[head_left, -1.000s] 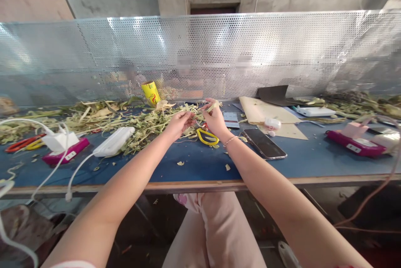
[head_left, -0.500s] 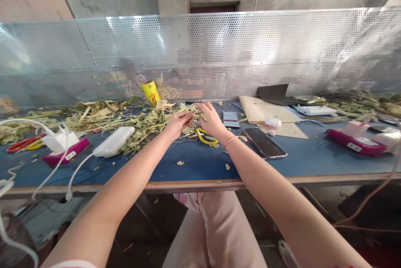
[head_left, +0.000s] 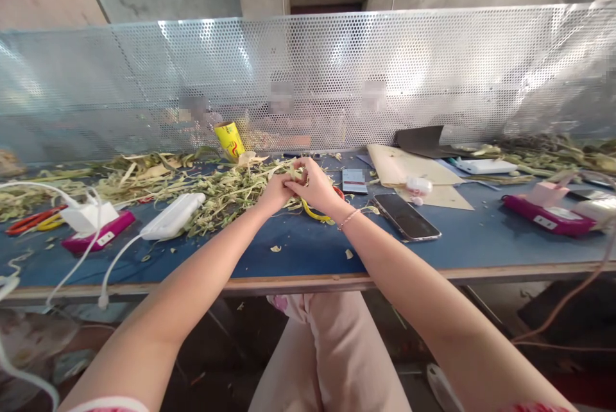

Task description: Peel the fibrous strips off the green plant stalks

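Observation:
My left hand (head_left: 276, 195) and my right hand (head_left: 312, 187) meet over the blue table, fingertips touching. Both are closed in a pinch around a pale green plant piece (head_left: 295, 174), mostly hidden by the fingers. A heap of dried greenish plant stalks and leaves (head_left: 226, 190) lies just left of and behind my hands. Beneath the right hand a yellow loop-shaped handle (head_left: 315, 212) shows, with a bit of red beside it; the rest of that tool is covered. A small printed card (head_left: 355, 181) lies right of the right hand.
A phone (head_left: 407, 217), brown paper (head_left: 414, 168) and a magenta power strip (head_left: 548, 215) lie to the right. On the left are a white power bank (head_left: 173, 216), another magenta strip (head_left: 99, 232) and cables. A yellow roll (head_left: 230, 141) stands before the perforated metal screen (head_left: 327, 78).
My hands have come closer together, the right one shifting left until the fingertips meet. A red part of the tool now shows beside the right hand. The view has shifted slightly.

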Motion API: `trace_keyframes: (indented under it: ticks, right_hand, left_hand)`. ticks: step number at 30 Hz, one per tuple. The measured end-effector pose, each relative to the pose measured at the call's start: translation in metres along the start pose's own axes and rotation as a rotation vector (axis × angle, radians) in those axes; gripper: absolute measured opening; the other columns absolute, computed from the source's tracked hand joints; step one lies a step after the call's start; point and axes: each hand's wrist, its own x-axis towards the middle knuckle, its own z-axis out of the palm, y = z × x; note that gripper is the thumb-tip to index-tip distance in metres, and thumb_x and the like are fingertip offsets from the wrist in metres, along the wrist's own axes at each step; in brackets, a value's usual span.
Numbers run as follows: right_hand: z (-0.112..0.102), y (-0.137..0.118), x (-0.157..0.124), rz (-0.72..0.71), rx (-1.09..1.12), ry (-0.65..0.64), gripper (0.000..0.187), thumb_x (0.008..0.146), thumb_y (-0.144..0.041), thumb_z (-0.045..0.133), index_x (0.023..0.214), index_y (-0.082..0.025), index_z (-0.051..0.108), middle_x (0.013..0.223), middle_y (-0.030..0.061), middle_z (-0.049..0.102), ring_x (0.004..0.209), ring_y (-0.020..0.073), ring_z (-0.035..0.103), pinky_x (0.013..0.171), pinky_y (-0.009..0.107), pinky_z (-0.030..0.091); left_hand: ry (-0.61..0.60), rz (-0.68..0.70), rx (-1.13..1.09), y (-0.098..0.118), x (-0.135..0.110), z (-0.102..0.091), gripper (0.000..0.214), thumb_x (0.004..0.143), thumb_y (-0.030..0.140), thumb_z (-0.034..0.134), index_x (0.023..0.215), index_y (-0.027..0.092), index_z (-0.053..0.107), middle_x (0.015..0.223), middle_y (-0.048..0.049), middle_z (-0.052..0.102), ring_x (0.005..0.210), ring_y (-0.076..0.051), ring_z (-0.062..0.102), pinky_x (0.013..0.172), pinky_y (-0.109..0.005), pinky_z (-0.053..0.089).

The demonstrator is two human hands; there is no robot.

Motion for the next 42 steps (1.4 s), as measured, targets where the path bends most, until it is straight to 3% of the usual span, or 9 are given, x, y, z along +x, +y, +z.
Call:
trace_keyframes:
  ticks: [4,6,9,12,18,25,33,38,42]
  right_hand:
    - [0.003,0.0,0.0,0.071,0.033,0.046,0.049,0.072,-0.022,0.057,0.119,-0.02,0.042,0.106,0.0078,0.054,0.064,0.0102,0.048,0.068,0.03,0.045]
    - [0.002,-0.001,0.0,0.061,0.052,0.031,0.043,0.075,-0.02,0.052,0.118,-0.022,0.045,0.102,0.006,0.056,0.064,0.0105,0.049,0.067,0.028,0.045]
    - [0.0,-0.003,0.001,0.013,0.056,0.058,0.02,0.076,-0.018,0.048,0.093,-0.021,0.058,0.091,0.0046,0.058,0.075,0.0131,0.054,0.068,0.027,0.046]
    - [0.0,-0.003,0.001,0.026,0.091,0.107,0.009,0.074,-0.019,0.05,0.076,-0.02,0.06,0.082,0.0035,0.059,0.078,0.0147,0.056,0.07,0.028,0.046]
    - [-0.003,0.002,0.003,0.119,0.232,0.045,0.01,0.07,-0.015,0.052,0.075,-0.019,0.059,0.077,0.0011,0.061,0.066,0.0124,0.058,0.064,0.027,0.047]
    - [-0.015,0.01,0.005,-0.124,0.071,-0.072,0.019,0.073,-0.009,0.044,0.077,-0.018,0.06,0.081,0.0042,0.061,0.078,0.0146,0.057,0.071,0.029,0.046]
    - [-0.012,0.022,0.002,-0.499,-0.294,-0.186,0.034,0.074,-0.003,0.04,0.103,-0.017,0.051,0.099,0.0112,0.052,0.098,0.0205,0.047,0.087,0.04,0.042]
    - [-0.009,0.018,0.0,-0.505,-0.352,-0.158,0.019,0.081,-0.012,0.042,0.096,-0.016,0.053,0.094,0.0111,0.053,0.092,0.0208,0.047,0.086,0.04,0.043]
    - [-0.006,0.017,0.001,-0.373,-0.178,-0.087,0.015,0.084,-0.018,0.041,0.085,-0.019,0.056,0.087,0.0077,0.057,0.087,0.0177,0.052,0.083,0.036,0.044]
  left_hand:
    - [-0.014,0.051,0.221,0.004,-0.001,0.002,0.01,0.062,0.012,0.046,0.053,0.015,0.05,0.047,0.0023,0.05,0.049,-0.01,0.045,0.049,-0.022,0.033]
    - [-0.019,0.047,0.262,0.005,-0.001,0.004,0.012,0.066,0.016,0.047,0.054,0.015,0.049,0.048,0.0023,0.05,0.049,-0.01,0.045,0.048,-0.022,0.032]
    - [-0.018,0.037,0.226,0.006,-0.001,0.007,0.019,0.071,0.021,0.047,0.054,0.015,0.049,0.048,0.002,0.049,0.048,-0.01,0.045,0.048,-0.022,0.031]
    - [0.015,0.027,0.05,0.002,0.002,0.006,0.022,0.074,0.028,0.052,0.056,0.014,0.051,0.048,0.0021,0.049,0.048,-0.009,0.045,0.05,-0.023,0.035]
    - [0.137,-0.065,-0.463,-0.004,0.006,0.003,0.03,0.061,0.034,0.071,0.077,0.014,0.055,0.063,0.001,0.058,0.056,-0.008,0.053,0.058,-0.022,0.043]
    - [0.211,-0.142,-0.56,0.006,0.005,-0.001,0.017,0.064,0.014,0.066,0.072,0.015,0.052,0.05,0.006,0.051,0.045,-0.004,0.046,0.048,-0.016,0.038]
    - [0.191,-0.3,-0.784,0.011,0.006,-0.005,0.012,0.068,0.001,0.06,0.068,0.012,0.054,0.051,0.0046,0.053,0.045,-0.001,0.049,0.049,-0.012,0.042]
    - [0.117,-0.364,-0.824,0.01,0.005,-0.004,0.014,0.072,-0.001,0.054,0.065,0.011,0.055,0.05,0.004,0.053,0.042,-0.002,0.048,0.046,-0.011,0.042]
    - [0.154,-0.342,-0.806,0.008,0.004,-0.003,0.013,0.073,0.0,0.055,0.067,0.011,0.054,0.051,0.0035,0.055,0.045,-0.002,0.05,0.05,-0.012,0.044]
